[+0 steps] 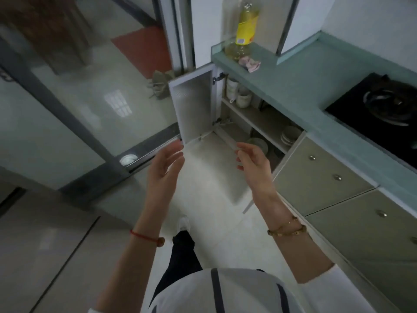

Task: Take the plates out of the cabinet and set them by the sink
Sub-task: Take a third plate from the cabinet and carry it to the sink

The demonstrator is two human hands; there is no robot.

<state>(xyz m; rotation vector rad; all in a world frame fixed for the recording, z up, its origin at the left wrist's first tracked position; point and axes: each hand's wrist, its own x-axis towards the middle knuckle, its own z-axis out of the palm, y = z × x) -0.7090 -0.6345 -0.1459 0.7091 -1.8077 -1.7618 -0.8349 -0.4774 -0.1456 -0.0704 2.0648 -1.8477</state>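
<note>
The under-counter cabinet [239,114] stands open, its white door [194,107] swung out to the left. A stack of white plates [290,135] rests on the middle shelf at the right, and more pale plates [259,143] lie on the lower level, partly hidden behind my right hand. My left hand [164,163] is raised in front of the door's lower edge, fingers apart and empty. My right hand [252,161] hovers before the cabinet opening, fingers spread, holding nothing. No sink is in view.
White cups [240,93] stand on the upper shelf. A yellow-labelled bottle [246,28] and a crumpled pink cloth [250,63] sit on the teal counter [300,86]. A black gas hob [383,107] lies to the right. Closed beige doors [320,172] run below; a glass sliding door [67,105] is left.
</note>
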